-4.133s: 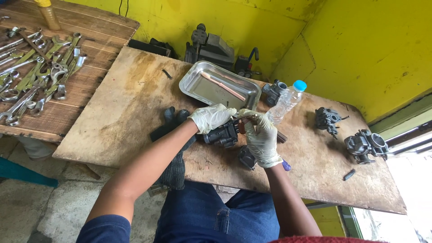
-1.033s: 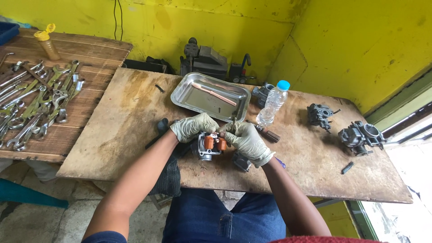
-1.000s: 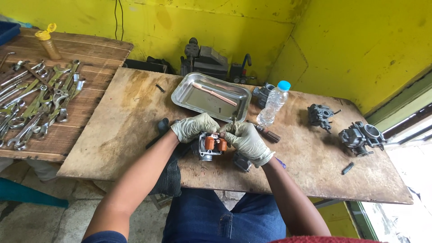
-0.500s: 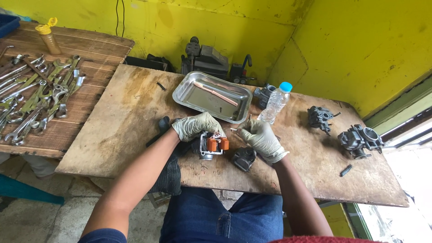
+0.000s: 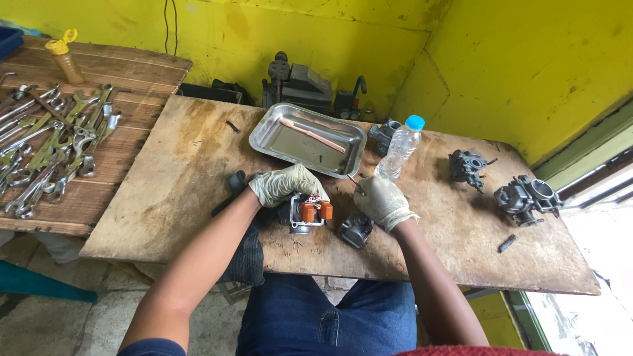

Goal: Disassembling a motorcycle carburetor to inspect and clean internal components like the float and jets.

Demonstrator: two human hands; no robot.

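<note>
Carburetor body (image 5: 304, 214), grey metal with an orange float showing on its upturned side, sits on the wooden board (image 5: 191, 165) just in front of the steel tray (image 5: 264, 135), pinned there by the left hand (image 5: 285, 184). That gloved hand is curled over the top and far side of the body, fingers closed on it, apparently to steady it with the float side up and open to view. The right hand (image 5: 381, 200), also gloved, hovers just to the tray's near right corner, thumb and forefinger pinched narrow on a thin pin-like piece (image 5: 357, 186) too small to tell more about; it is apart from the carburetor body. Between the hands and a little nearer the person lies a dark bowl-shaped cover (image 5: 356, 229), set aside within easy reach.

Inside the tray lie a pale toothbrush (image 5: 313, 134) and a few small parts, likely kept there so they do not roll off. A clear plastic bottle (image 5: 399, 146) with a blue cap stands upright just right of the tray. Further right of the tray rest two more carburetors (image 5: 527, 198), well apart from the hands. Far left of the tray, on a slatted bench (image 5: 132, 72), spanners (image 5: 53, 151) lie in rows beside a yellow-capped bottle (image 5: 66, 58).
</note>
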